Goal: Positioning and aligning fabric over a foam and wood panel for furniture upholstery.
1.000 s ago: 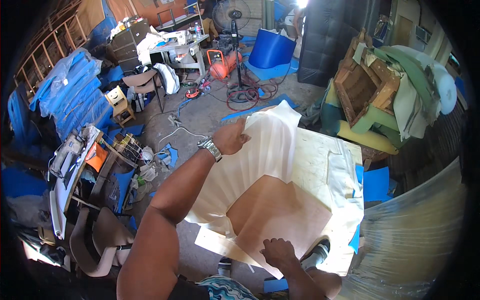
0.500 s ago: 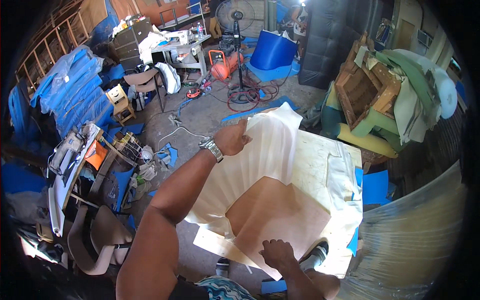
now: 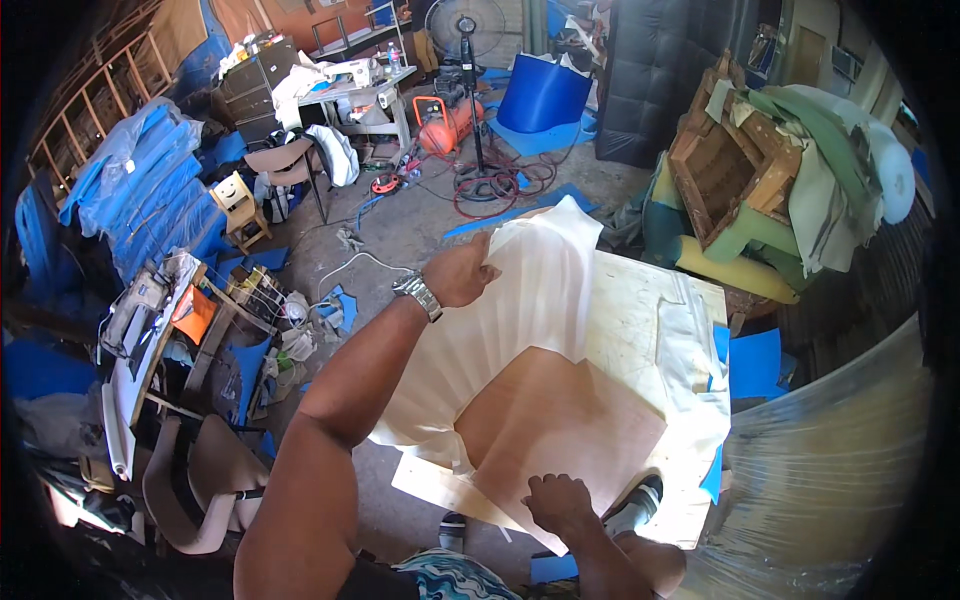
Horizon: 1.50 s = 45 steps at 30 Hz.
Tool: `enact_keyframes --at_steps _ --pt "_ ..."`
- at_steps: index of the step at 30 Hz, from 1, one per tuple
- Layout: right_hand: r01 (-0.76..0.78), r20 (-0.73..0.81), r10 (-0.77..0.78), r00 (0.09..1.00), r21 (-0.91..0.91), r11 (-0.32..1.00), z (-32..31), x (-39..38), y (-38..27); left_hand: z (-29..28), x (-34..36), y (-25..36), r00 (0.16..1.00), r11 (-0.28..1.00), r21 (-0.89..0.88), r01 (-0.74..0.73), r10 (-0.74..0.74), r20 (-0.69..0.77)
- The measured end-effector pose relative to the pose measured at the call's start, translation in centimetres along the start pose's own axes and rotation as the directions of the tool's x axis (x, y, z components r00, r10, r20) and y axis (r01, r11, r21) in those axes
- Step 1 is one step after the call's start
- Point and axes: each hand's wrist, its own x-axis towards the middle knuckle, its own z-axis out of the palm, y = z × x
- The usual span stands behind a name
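Note:
My left hand (image 3: 460,272), a metal watch on its wrist, is closed at the far left edge of a white, sheer-looking fabric (image 3: 520,290). The cloth fans out in pleats and curves round a brown flat panel (image 3: 575,420). Below it lies a pale wooden board (image 3: 625,300), with more white cloth (image 3: 685,350) bunched along its right side. Over the panel's near part, my right hand (image 3: 560,505) is curled into a fist, knuckles up. Its fingertips are hidden, so whatever it may hold does not show.
My feet stand at the board's near side. Left are a brown chair (image 3: 225,470) and a cluttered workbench (image 3: 150,350). Ahead are a pedestal fan (image 3: 467,100), a red compressor (image 3: 440,130) and hoses on the floor. A stripped furniture frame (image 3: 715,165) stands right, above plastic-wrapped material (image 3: 830,460).
The whole view has shifted slightly. Both hands keep nearly the same pose and place on the fabric and over the panel.

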Motion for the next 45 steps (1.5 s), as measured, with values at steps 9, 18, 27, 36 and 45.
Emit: enact_keyframes --at_steps 9,18,27,36,45 --pt "0.015 -0.009 -0.015 1.0 0.002 1.0 0.41 0.17 -0.12 0.26 0.08 -0.55 1.0 0.999 0.037 -0.022 0.023 -0.02" --pt "0.02 -0.027 -0.019 0.999 0.009 1.0 0.36 0.1 -0.38 0.33 -0.02 -0.79 0.998 0.999 0.007 -0.043 0.044 -0.036" --pt "0.012 -0.004 -0.012 1.0 0.014 1.0 0.21 0.27 -0.43 -0.01 -0.16 -0.42 0.999 1.0 0.014 -0.021 0.021 -0.027" --pt "0.003 0.005 -0.003 1.0 0.021 1.0 0.1 0.29 -0.5 -0.25 -0.26 -0.16 1.0 1.0 0.012 -0.007 0.008 -0.021" --pt "0.002 0.008 -0.002 1.0 0.016 1.0 0.33 0.36 -0.44 0.04 -0.08 -0.53 1.0 1.0 0.015 0.004 -0.004 -0.012"
